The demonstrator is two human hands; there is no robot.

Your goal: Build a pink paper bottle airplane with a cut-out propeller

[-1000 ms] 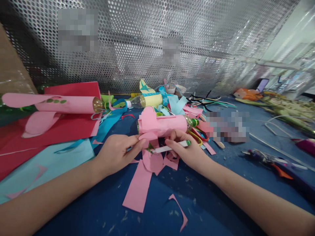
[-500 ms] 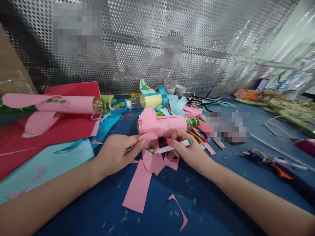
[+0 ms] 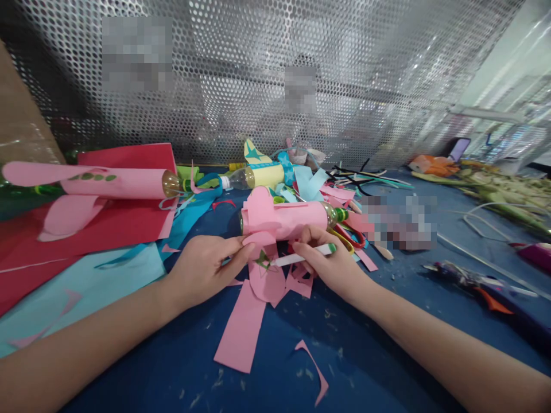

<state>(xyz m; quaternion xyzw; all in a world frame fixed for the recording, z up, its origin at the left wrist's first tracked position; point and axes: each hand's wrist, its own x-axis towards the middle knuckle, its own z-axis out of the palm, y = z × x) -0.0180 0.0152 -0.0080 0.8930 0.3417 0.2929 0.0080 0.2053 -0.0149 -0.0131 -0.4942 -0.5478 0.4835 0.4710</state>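
Note:
A plastic bottle wrapped in pink paper (image 3: pixel 303 220) lies on its side in front of me, its green cap toward the right. From it a rounded pink paper wing (image 3: pixel 269 285) extends toward me, bearing a star outline partly filled with green. My right hand (image 3: pixel 325 258) grips a white marker (image 3: pixel 297 259) with a green end; its tip touches the star or hovers just over it. Thumb and fingers of my left hand (image 3: pixel 215 261) pinch the wing's left edge near the bottle.
Another pink-wrapped bottle (image 3: pixel 133 183) lies at left on red paper (image 3: pixel 107 229). A yellow-wrapped bottle (image 3: pixel 264 174) sits behind. Scissors (image 3: pixel 350 238), a glue gun (image 3: pixel 482 287), paper scraps (image 3: pixel 241 338) and an orange toy (image 3: pixel 433 164) lie on the blue table (image 3: pixel 181 367).
The green filling in the star has grown slightly darker and fuller. The marker has shifted a little; both hands stay almost in place.

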